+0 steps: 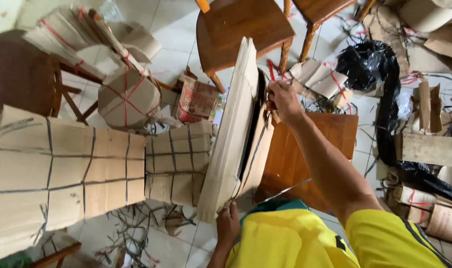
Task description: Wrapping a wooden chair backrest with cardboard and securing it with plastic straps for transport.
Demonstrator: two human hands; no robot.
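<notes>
Item one: a stack of flattened cardboard sheets (233, 134), standing nearly on edge and leaning left, in the middle of my view. I have it between both hands. My left hand (228, 224) is under the lower corner, fingers clenched on the bottom edge. My right hand (284, 100) is at the upper right side, fingers closed on a dark strap (258, 136) that runs down the face of the stack; I cannot tell how tightly it is pulled.

Item two: a low wooden stool (300, 159), just behind and right of the stack, beneath my right forearm. A thin strip crosses its near edge.

Item three: a large bundle of folded cardboard (52, 173) bound with dark straps, at the left, with a smaller strapped bundle (176, 161) just beside it and touching the held stack.

Item four: an octagonal cardboard bundle (129, 98) tied with red string, further back, near a printed paper sack (198, 99).

Item five: wooden chairs (243, 27) at the top of the view, on the white tiled floor (171, 30).

Item six: a black plastic bag (372, 64) at the right, among loose cardboard scraps and more red-tied rolls (434, 213).

Item seven: cut strap offcuts (131, 226) scattered on the floor near my left hand.
</notes>
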